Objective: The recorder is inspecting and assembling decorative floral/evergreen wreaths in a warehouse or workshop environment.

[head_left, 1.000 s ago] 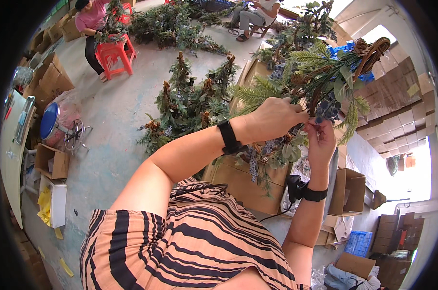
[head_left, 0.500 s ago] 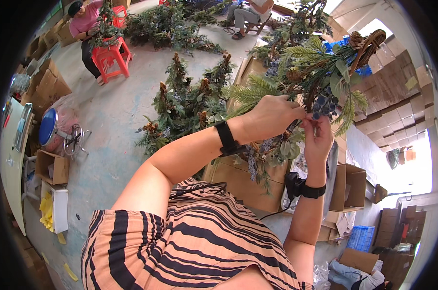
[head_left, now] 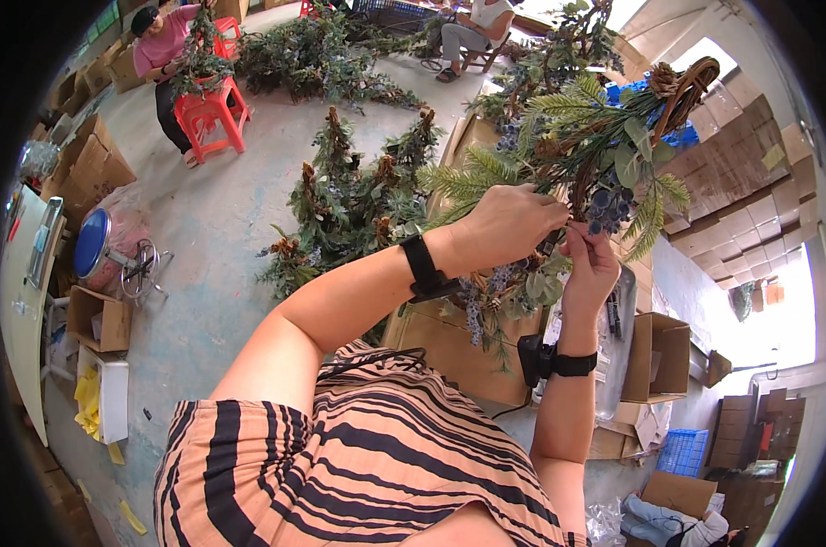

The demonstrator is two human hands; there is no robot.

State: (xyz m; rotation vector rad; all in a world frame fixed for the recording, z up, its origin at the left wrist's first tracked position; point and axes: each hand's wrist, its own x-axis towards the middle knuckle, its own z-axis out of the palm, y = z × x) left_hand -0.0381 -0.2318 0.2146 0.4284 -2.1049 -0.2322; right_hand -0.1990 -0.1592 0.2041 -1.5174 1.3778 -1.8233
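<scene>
An artificial greenery garland (head_left: 559,146) on a brown twig base lies before me, with pine sprigs, pale green leaves and a twig loop (head_left: 688,96) at its far end. My left hand (head_left: 513,223) reaches across from the left, fingers closed on the garland's middle; the fingertips are partly hidden by the hand's back. My right hand (head_left: 590,273) comes up from below with thumb and forefinger pinched beside the left fingertips. What it pinches is too small to make out. Just above the pinch hangs a cluster of blue berries (head_left: 607,210).
Cardboard boxes (head_left: 449,351) support the garland. Several finished-looking garlands (head_left: 358,191) stand on the floor to the left. Farther back, a person in pink (head_left: 169,41) works by a red stool (head_left: 210,118); another person (head_left: 472,36) sits nearby. A grey tray (head_left: 618,337) lies right.
Both hands stay close together on the garland. My right hand and wrist have shifted slightly left, uncovering more of the grey tray. The berry cluster shows more fully.
</scene>
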